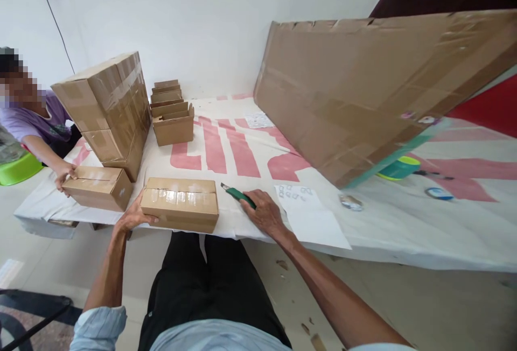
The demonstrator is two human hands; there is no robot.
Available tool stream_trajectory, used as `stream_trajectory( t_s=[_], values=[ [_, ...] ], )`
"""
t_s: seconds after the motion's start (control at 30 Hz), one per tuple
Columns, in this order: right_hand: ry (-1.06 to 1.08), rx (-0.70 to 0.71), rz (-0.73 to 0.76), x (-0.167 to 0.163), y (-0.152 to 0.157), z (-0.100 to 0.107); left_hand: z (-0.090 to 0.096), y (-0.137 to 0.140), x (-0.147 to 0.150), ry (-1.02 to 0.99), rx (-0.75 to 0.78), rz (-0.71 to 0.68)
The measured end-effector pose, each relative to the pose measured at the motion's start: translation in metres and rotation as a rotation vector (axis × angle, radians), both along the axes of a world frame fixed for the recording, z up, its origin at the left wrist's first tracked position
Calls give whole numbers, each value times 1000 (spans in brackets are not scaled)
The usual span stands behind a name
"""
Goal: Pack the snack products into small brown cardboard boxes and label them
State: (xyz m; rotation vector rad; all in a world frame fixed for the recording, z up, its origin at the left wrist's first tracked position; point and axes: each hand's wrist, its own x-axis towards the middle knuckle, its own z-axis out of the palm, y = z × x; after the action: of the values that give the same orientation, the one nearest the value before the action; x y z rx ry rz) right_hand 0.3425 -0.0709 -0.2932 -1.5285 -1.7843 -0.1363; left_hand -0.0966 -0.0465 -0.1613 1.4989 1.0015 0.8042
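Note:
A taped cardboard box lies at the front edge of the table before me. My left hand grips its left end, thumb along the near side, the other fingers partly hidden behind it. To the right of the box, my right hand is closed around a green utility knife. The knife's blade end points left toward the box, apart from it. A sheet of paper with small drawn boxes lies just right of my right hand.
At left, another person's hand touches a second box. Stacked cartons and open boxes stand behind. A large cardboard panel leans at right, near tape rolls. The cloth-covered table ends close to my body.

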Motion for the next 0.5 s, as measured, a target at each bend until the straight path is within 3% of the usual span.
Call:
stream_trajectory(
  t_s=[0.17, 0.27, 0.5],
  values=[
    [53, 64, -2, -11, -7, 20, -1, -3, 8, -82, 26, 66],
    [206, 101, 35, -33, -17, 39, -7, 4, 2, -95, -23, 157],
    [638, -31, 289, -103, -46, 76, -23, 15, -19, -199, -153, 288]
  ],
)
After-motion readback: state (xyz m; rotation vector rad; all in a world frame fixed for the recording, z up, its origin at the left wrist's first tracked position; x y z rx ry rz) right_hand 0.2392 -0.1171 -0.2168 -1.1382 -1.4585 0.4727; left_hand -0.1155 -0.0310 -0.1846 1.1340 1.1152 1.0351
